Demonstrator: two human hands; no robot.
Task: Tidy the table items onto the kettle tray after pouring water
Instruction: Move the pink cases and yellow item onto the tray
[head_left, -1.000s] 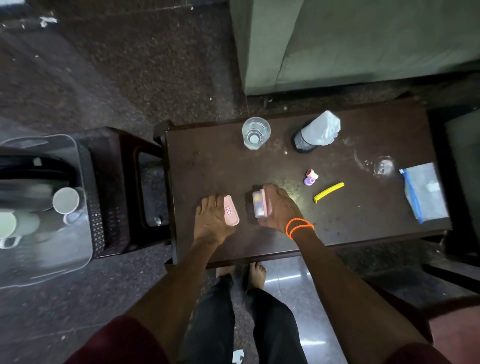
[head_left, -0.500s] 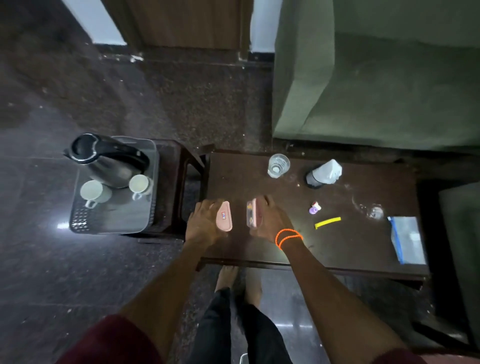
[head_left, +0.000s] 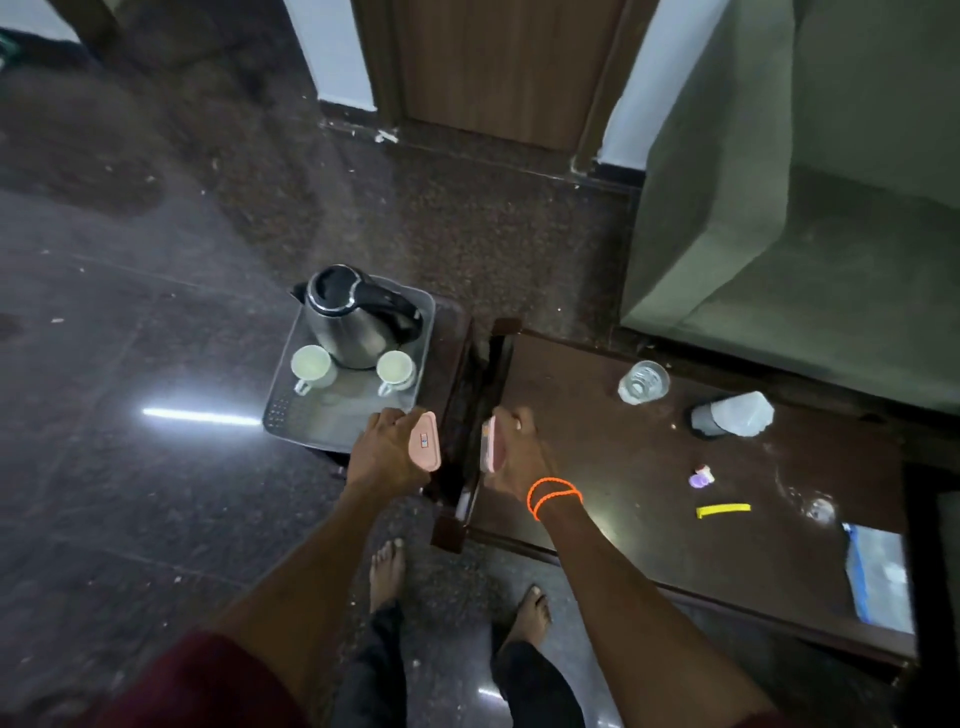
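Observation:
My left hand (head_left: 382, 449) grips a flat pink case (head_left: 424, 441) in the air, just beyond the near right corner of the kettle tray (head_left: 343, 415). My right hand (head_left: 514, 452) holds a second pink box (head_left: 488, 446) on edge over the left end of the dark table (head_left: 597, 467). The grey tray carries a steel kettle (head_left: 350, 317) and two white cups (head_left: 310, 366) (head_left: 396, 371). Still on the table are a glass of water (head_left: 643, 383), a small purple-and-white item (head_left: 701, 475) and a yellow strip (head_left: 723, 511).
A dark container with a white plastic cover (head_left: 732, 415) lies on the table, and a blue-edged clear pouch (head_left: 878, 582) is at its right end. A dark stool frame (head_left: 467, 415) sits between tray and table. A green sofa (head_left: 805, 208) stands behind. My bare feet are on the floor below.
Both hands lifted the pink cases off the table and carried them left toward the tray. The view swung left and up, bringing the kettle tray to the middle.

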